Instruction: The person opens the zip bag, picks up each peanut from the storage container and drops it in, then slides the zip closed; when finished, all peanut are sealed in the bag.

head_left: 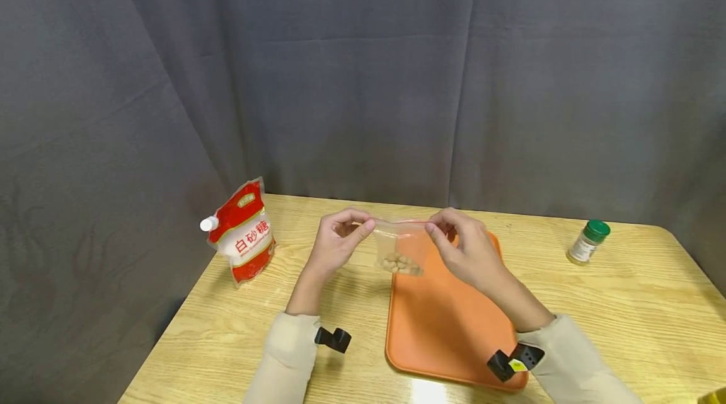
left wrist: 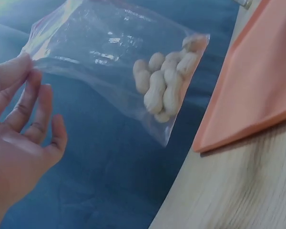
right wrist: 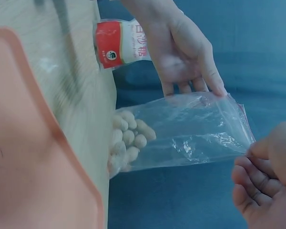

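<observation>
A clear zip-lock bag (head_left: 403,237) with a red line along its top hangs upright in the air, above the far left part of the orange tray. Several unshelled peanuts (left wrist: 167,81) lie together at its bottom. My left hand (head_left: 340,243) pinches the top left corner between thumb and index finger. At the opposite top corner, my right hand (head_left: 467,249) pinches the bag the same way. The right wrist view shows both hands at the bag's mouth edge, with the peanuts (right wrist: 128,138) at the far end from the right hand.
The orange tray (head_left: 437,334) lies on the wooden table (head_left: 612,316). A red and white sugar pouch (head_left: 246,234) with a white cap stands at the left edge. On the right is a small green-lidded seasoning jar (head_left: 588,242). A grey curtain (head_left: 351,76) hangs behind.
</observation>
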The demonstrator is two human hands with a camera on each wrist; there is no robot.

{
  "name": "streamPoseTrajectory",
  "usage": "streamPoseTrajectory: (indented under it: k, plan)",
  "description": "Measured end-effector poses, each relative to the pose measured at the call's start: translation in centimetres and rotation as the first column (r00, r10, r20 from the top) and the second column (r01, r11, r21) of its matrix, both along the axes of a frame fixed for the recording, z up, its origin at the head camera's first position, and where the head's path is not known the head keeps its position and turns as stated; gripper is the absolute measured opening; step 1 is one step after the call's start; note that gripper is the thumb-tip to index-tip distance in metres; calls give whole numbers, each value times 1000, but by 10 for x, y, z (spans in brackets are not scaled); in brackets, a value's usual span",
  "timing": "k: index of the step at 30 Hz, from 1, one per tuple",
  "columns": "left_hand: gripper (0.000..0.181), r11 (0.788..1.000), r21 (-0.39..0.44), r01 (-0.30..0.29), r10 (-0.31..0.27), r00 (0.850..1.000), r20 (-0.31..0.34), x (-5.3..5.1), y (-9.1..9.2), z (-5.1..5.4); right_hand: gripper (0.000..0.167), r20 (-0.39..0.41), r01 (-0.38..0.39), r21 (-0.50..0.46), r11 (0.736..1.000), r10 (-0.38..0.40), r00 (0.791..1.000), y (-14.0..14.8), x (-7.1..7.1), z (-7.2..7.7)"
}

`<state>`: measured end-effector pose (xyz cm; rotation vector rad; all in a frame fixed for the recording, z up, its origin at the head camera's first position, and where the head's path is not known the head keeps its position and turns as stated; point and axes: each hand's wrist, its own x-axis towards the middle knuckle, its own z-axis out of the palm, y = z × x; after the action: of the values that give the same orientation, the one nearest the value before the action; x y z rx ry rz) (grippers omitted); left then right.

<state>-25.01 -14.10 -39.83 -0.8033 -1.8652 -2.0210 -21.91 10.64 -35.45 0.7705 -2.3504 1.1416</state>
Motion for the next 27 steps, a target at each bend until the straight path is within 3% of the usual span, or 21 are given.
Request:
streamPoseTrajectory:
  k: [7,13,17,20,27]
  plan:
    - [6,999,31,-28,30,998,-57,7,7,8,5,1,-16,-12,1000,16,1000,1,1,7]
    - [5,998,-62,-2,-4,995,-101,12,12,11,36,22,-98,74,992,96,995,-9,-4,18]
    - [6,995,-89,42,-50,994,-99,13,17,10,20,16,-191,120,974,191,982,-19,-7,23]
    - [7,994,-91,60,-70,992,-107,13,20,9,6,25,-218,109,970,216,976,-22,-8,25]
    - [9,992,-102,74,-85,990,-111,13,22,10,5,62,-235,62,970,231,971,-21,-7,27]
